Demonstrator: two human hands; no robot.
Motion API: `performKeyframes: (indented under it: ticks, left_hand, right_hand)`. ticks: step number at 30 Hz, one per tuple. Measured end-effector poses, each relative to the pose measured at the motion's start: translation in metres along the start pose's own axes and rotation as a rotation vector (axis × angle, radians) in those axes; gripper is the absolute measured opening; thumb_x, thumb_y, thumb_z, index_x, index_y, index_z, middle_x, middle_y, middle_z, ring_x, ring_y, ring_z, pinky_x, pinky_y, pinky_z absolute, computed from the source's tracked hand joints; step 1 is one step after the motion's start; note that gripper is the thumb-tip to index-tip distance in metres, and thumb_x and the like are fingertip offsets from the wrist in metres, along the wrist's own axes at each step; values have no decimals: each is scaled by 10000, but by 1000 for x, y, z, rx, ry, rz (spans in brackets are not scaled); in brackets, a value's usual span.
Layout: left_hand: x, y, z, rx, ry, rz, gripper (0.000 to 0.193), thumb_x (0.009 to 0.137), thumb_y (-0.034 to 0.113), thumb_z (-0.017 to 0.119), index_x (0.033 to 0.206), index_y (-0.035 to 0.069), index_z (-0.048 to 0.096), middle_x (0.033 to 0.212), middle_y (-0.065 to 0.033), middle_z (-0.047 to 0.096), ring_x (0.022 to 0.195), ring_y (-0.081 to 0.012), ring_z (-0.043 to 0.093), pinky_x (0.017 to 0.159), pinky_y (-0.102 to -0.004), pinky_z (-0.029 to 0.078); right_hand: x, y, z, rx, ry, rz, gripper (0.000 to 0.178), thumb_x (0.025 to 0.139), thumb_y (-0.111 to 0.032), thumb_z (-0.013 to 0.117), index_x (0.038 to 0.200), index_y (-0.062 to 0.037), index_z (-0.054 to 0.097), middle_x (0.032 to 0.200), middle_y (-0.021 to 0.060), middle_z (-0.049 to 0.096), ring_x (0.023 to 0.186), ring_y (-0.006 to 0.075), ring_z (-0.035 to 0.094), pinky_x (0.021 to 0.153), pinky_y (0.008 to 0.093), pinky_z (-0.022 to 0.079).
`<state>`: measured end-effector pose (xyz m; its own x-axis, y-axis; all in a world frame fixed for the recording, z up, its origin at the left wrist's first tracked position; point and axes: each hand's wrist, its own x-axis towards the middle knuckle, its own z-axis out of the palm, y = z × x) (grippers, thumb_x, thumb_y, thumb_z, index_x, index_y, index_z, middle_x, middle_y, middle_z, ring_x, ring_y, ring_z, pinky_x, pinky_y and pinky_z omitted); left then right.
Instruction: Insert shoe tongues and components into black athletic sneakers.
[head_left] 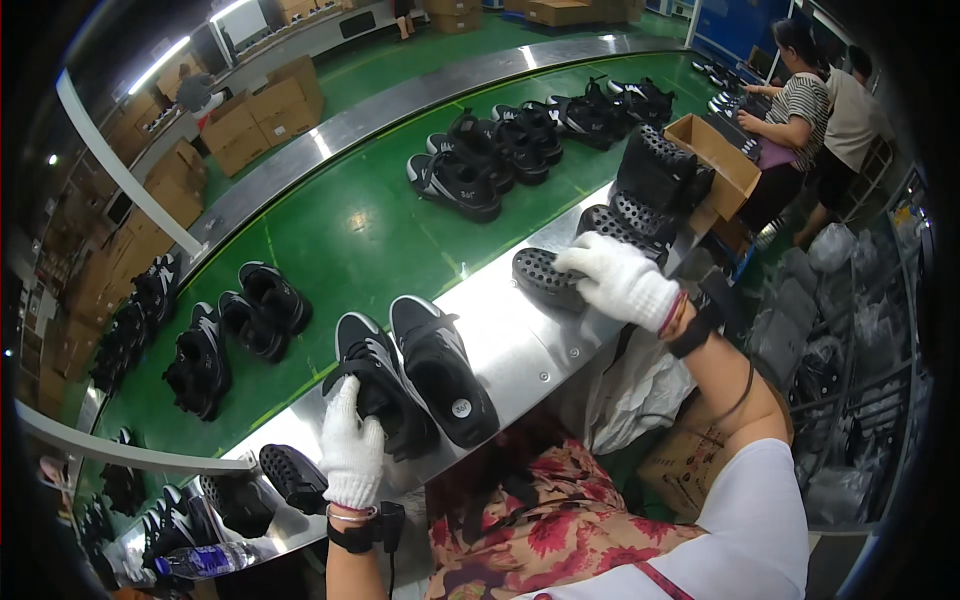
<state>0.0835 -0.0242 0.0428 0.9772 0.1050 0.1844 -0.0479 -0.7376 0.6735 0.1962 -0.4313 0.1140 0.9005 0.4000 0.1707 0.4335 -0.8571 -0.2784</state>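
A pair of black sneakers with grey-edged soles stands on the metal ledge in front of me. My left hand (352, 450), in a white knitted glove, grips the left sneaker (372, 375) at its opening, with the fingertips on the tongue and collar. The right sneaker (440, 375) stands close beside it, a round white sticker on its insole. Further right, my gloved right hand (618, 278) closes on the end of a black, shoe-shaped piece full of holes (545, 276), which rests on the ledge. More such perforated pieces (625, 222) lie just beyond that hand.
A green conveyor belt (350, 240) carries several black sneakers (465, 180). An open carton (715, 160) stands right of the perforated pieces. A plastic bottle (210, 560) lies lower left. Two people (800, 110) work at the far right, near a rack (850, 370) of wrapped items.
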Motion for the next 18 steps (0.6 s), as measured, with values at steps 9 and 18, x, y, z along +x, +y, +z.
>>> performKeyframes:
  ticks: [9,18]
  left_hand:
    - [-31,91,18,336,-125,398,466,756,319,850,1100,39,707,1179,-169,660,1104,-379,619,959,-472,495]
    - [-31,83,3,-93,39,355,685,739,285,882,1304,-5,623,1301,-192,627,1215,-381,593,1077,-479,449]
  right_hand:
    - [-5,27,31,-69,-183,109,306,791,12,648,1061,-131,652,1096,166,594,1042,402,644,897,478,540]
    - [-29,-23,-27,78,112,-44,346,679,115,675,973,-59,622,1111,169,608,1021,410,640,863,443,551]
